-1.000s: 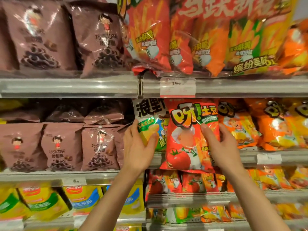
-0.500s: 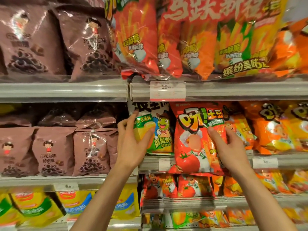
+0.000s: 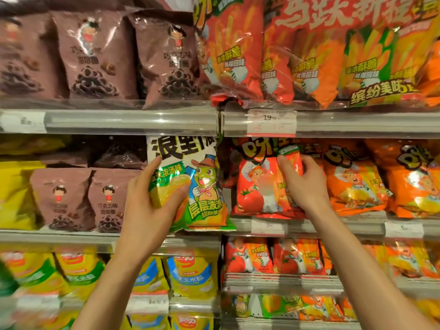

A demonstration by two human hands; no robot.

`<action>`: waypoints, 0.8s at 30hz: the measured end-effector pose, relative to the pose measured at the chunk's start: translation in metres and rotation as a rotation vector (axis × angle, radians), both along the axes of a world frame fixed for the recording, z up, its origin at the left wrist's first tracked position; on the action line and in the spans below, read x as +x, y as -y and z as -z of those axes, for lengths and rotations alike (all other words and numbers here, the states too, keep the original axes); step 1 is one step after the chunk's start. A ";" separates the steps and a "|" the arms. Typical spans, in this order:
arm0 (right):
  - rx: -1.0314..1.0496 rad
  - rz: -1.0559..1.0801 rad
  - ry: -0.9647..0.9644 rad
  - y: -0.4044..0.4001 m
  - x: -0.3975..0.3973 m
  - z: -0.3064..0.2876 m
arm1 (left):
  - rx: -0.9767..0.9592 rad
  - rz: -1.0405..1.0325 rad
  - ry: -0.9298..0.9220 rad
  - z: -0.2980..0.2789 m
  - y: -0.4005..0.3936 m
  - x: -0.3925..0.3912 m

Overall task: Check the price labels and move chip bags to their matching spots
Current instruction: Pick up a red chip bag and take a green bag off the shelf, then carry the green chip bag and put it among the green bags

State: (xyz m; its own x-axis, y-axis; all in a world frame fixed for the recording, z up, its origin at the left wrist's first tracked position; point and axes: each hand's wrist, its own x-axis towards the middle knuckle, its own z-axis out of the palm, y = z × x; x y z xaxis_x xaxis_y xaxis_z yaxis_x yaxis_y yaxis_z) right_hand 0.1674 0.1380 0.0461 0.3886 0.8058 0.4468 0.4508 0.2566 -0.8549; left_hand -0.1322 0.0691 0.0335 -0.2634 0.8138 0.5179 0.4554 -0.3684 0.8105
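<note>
left hand (image 3: 152,206) grips the green chip bag (image 3: 190,186) in front of the middle shelf (image 3: 333,225), right hand (image 3: 307,184) grips the red tomato bag (image 3: 259,186) on it. slick foil & a one-sided hold, so either could slip, or the green one lands at the wrong price label (image 3: 267,226).

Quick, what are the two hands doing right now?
Left hand: grips the green and white chip bag.
Right hand: grips the red tomato chip bag on the shelf.
</note>
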 end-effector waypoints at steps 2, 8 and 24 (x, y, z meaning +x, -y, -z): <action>-0.014 0.061 0.065 -0.016 -0.017 -0.002 | 0.014 -0.008 -0.001 0.000 0.006 -0.006; -0.108 0.328 0.621 -0.030 -0.044 0.009 | 0.026 0.041 -0.018 0.003 0.017 0.001; -0.059 0.180 1.004 -0.033 -0.029 0.037 | -0.010 0.119 -0.011 0.009 0.012 0.015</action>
